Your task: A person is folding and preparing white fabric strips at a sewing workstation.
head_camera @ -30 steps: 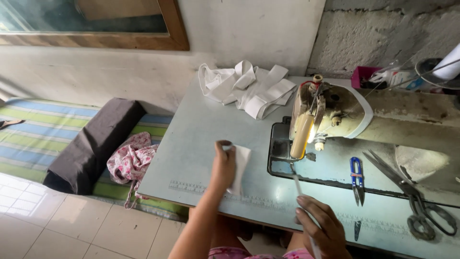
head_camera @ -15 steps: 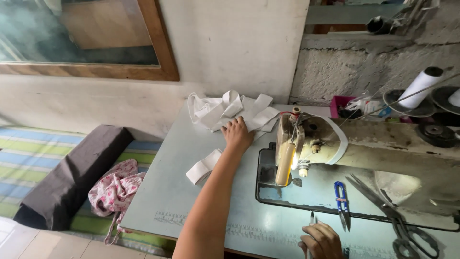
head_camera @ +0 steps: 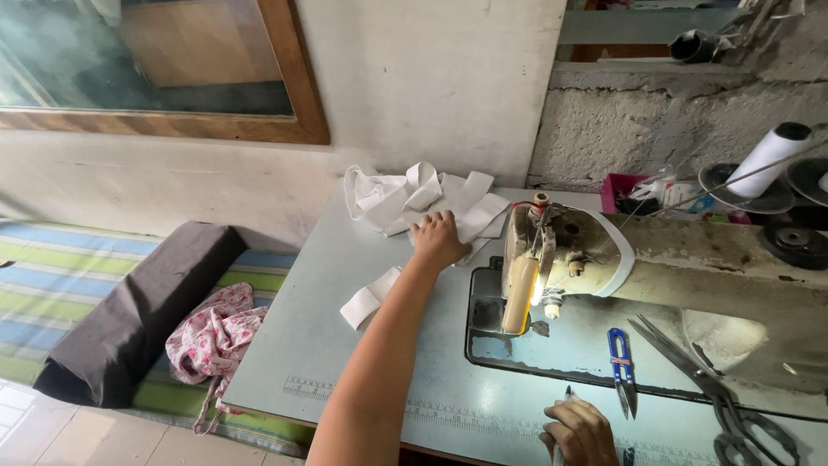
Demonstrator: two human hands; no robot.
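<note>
My left hand [head_camera: 438, 241] reaches across the pale blue table [head_camera: 328, 345] and rests palm down on a heap of white fabric strips [head_camera: 414, 198] at the far edge. A single folded white strip [head_camera: 369, 299] lies on the table under my forearm. My right hand [head_camera: 583, 431] sits at the near edge, fingers curled around a thin metal tool [head_camera: 565, 406] whose tip pokes out. A worn cream sewing machine [head_camera: 604, 259] stands to the right of the heap.
Blue thread snips [head_camera: 621, 369] and large scissors [head_camera: 716, 393] lie on the machine bed. A white thread cone [head_camera: 768, 157] stands at the far right. Left of the table lie a dark cushion [head_camera: 138, 311] and pink floral cloth [head_camera: 216, 332] on a striped mat.
My left hand put down the white strip it held near the front of the table and reached forward onto the fabric heap. My right hand stayed at the near edge.
</note>
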